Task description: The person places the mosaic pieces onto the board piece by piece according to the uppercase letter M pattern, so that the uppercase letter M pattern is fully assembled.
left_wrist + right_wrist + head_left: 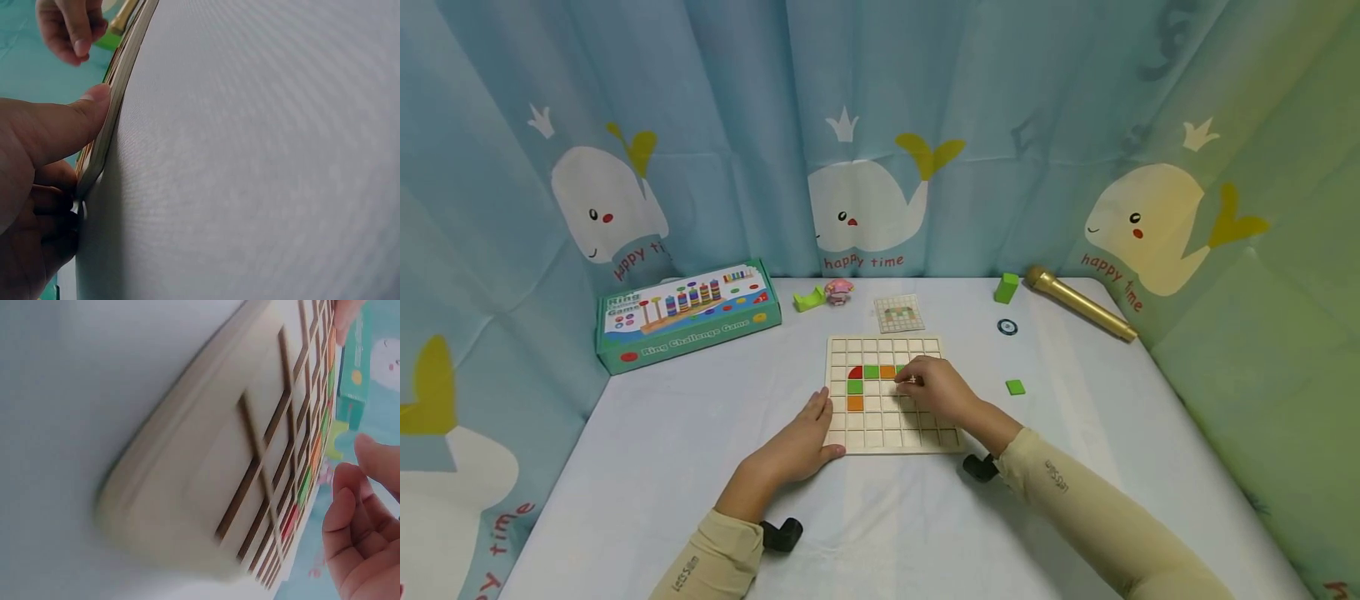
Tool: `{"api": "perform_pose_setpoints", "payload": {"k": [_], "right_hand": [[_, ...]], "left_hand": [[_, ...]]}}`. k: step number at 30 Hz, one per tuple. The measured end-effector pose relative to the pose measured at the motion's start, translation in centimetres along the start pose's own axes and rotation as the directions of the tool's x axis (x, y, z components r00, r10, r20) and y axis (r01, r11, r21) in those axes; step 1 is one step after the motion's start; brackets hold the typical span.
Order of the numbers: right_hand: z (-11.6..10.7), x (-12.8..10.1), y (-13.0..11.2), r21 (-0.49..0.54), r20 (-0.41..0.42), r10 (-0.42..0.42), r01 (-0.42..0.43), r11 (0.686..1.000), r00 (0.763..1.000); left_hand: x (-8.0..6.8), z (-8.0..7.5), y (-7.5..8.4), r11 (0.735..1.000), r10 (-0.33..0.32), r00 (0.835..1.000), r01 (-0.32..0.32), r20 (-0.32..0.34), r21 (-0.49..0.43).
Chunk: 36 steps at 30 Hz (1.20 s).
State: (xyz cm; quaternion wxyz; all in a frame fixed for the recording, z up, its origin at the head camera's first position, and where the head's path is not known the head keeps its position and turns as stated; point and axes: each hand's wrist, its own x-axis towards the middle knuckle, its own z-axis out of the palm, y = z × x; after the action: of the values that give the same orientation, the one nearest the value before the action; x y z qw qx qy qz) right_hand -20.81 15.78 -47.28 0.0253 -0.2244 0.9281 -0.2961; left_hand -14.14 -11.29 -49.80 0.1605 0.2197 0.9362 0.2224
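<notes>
A square wooden grid board [880, 437] lies on the table with coloured tiles in its cells. Red, green and orange tiles [871, 372] form a row, with a green and an orange tile [855, 403] running down from its left end. My left hand [797, 442] rests against the board's left edge, its thumb at the near corner. Above the board's right half hovers my right hand [936, 387], fingers bent and thumb a little apart, with no tile visible between them. Past its fingers, the right wrist view shows a red tile [290, 520] seated at the row's end.
A pattern card [898, 313] lies behind the board. To the right are a loose green tile [1015, 387], a round disc [1007, 327], a green block [1007, 288] and a gold microphone [1082, 305]. Back left stand a game box [688, 317] and a small pink figurine [838, 291].
</notes>
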Motion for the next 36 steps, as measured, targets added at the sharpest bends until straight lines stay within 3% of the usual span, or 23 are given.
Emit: {"api": "perform_pose_setpoints", "payload": {"k": [10,20,36], "right_hand": [[-2.6,-2.3,2.9,0.010,-0.059,0.093,-0.093,0.996,0.994],[-4.7,-4.4,5.0,-0.024,-0.118,0.203,-0.207,0.978,0.972],[-7.4,-7.6,8.5,-0.062,-0.190,0.240,-0.255,0.965,0.952]], "left_hand": [[-0.1,-0.1,0.2,1.000,0.001,1.000,-0.001,-0.005,0.006],[-0.1,-0.1,0.2,1.000,0.004,1.000,-0.004,-0.009,0.002],[-0.1,-0.1,0.1,1.000,0.010,1.000,-0.010,-0.014,0.007]]}}
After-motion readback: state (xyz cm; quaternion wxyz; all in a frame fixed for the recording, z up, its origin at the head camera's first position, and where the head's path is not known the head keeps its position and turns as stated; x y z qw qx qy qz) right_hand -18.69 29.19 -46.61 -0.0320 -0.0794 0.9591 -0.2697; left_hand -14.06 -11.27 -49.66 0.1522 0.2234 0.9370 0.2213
